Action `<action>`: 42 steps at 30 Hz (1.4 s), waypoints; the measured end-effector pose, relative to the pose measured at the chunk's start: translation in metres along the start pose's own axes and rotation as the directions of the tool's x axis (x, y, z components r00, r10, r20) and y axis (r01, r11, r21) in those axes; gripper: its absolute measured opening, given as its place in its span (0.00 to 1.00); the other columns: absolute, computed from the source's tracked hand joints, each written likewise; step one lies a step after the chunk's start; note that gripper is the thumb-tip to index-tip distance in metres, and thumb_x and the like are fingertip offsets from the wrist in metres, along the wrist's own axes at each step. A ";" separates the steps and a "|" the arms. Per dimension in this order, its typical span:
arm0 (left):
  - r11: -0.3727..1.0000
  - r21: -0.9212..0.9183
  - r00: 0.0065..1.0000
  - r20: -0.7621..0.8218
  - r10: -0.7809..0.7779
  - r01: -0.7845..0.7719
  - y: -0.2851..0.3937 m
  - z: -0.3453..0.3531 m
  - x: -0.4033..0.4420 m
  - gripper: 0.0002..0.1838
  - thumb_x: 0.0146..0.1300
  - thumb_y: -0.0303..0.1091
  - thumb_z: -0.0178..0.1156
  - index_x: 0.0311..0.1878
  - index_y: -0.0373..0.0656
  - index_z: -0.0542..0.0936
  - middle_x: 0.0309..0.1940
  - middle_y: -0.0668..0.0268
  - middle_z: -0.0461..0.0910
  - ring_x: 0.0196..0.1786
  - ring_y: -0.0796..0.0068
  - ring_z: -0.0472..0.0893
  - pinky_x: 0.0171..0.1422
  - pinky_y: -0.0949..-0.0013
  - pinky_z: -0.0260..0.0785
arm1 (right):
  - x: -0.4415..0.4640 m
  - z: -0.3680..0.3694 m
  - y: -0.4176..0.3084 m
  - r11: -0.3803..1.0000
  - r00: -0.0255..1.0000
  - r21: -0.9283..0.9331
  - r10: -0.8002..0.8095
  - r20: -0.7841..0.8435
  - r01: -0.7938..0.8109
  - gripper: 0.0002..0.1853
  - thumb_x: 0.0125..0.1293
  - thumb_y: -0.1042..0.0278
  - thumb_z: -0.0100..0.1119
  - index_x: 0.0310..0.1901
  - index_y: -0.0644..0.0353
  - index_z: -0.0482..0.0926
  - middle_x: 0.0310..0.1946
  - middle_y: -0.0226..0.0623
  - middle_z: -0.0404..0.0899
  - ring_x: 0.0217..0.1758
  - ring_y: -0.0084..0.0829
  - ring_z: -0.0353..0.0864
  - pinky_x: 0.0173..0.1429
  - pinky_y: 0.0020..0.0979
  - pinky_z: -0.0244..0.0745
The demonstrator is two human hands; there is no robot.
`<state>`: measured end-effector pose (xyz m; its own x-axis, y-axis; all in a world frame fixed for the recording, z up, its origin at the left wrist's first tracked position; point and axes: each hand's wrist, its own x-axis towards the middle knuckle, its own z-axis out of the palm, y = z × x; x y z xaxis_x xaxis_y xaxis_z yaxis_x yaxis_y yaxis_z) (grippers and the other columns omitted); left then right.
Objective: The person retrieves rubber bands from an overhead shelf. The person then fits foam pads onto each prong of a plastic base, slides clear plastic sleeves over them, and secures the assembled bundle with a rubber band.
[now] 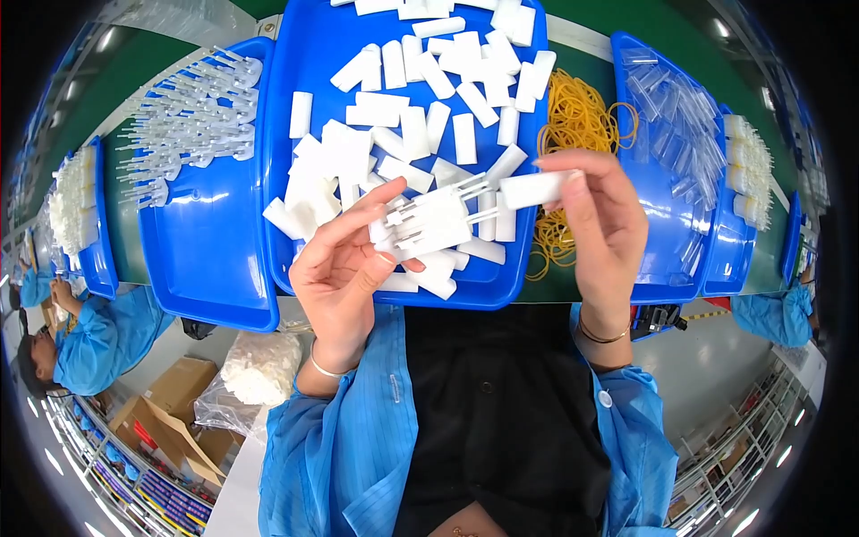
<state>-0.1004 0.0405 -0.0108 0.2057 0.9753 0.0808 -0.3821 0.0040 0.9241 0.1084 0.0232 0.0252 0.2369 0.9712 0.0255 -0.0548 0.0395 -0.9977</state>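
My left hand [344,273] is closed around the base of a white pronged plastic piece [394,228], whose thin prongs point to the right. White foam pieces appear to sit on some of its prongs, though the overlap with the pile behind makes this hard to tell. Between the thumb and fingers of my right hand [601,228] is a white foam piece [528,190], its left end close to the prong tips. Whether they touch I cannot tell. Below both hands is a blue tray [322,54] with many loose white foam pieces [465,139].
At left, a blue tray [210,282] holds rows of white pronged pieces [192,116]. Yellow rubber bands [577,112] lie right of the centre tray, beside a tray of clear plastic sleeves [676,125]. Finished-looking white bundles [747,170] stand far right. Co-workers sit at both sides.
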 end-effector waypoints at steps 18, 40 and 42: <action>0.984 0.160 0.996 0.063 0.065 -0.074 -0.001 0.027 -0.009 0.20 0.52 0.21 0.65 0.50 0.28 0.75 0.49 0.36 0.73 0.49 0.55 0.79 0.45 0.68 0.77 | -0.017 -0.019 0.014 0.992 0.992 0.102 -0.081 0.096 0.072 0.07 0.63 0.75 0.57 0.41 0.66 0.76 0.36 0.33 0.76 0.36 0.20 0.71 0.41 0.20 0.66; 1.000 -0.023 1.000 0.002 -0.005 0.006 0.001 0.019 -0.005 0.23 0.58 0.25 0.60 0.56 0.28 0.69 0.52 0.39 0.72 0.45 0.57 0.81 0.41 0.63 0.78 | -0.003 -0.013 0.011 0.788 0.898 -0.456 -0.435 0.061 0.413 0.14 0.48 0.75 0.66 0.40 0.59 0.80 0.30 0.32 0.79 0.36 0.32 0.70 0.42 0.30 0.65; 0.998 -0.058 0.999 -0.041 -0.023 0.020 0.002 0.011 -0.004 0.23 0.59 0.27 0.59 0.56 0.29 0.69 0.53 0.39 0.72 0.44 0.57 0.81 0.40 0.63 0.78 | -0.003 -0.013 0.011 0.621 0.912 -0.681 -0.363 0.188 0.388 0.15 0.49 0.70 0.66 0.41 0.59 0.78 0.33 0.32 0.77 0.38 0.33 0.70 0.42 0.32 0.62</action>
<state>-0.0923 0.0345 -0.0051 0.1769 0.9832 0.0442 -0.4295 0.0367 0.9023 0.1201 0.0177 0.0136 0.0535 0.9160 0.3976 0.7188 0.2411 -0.6521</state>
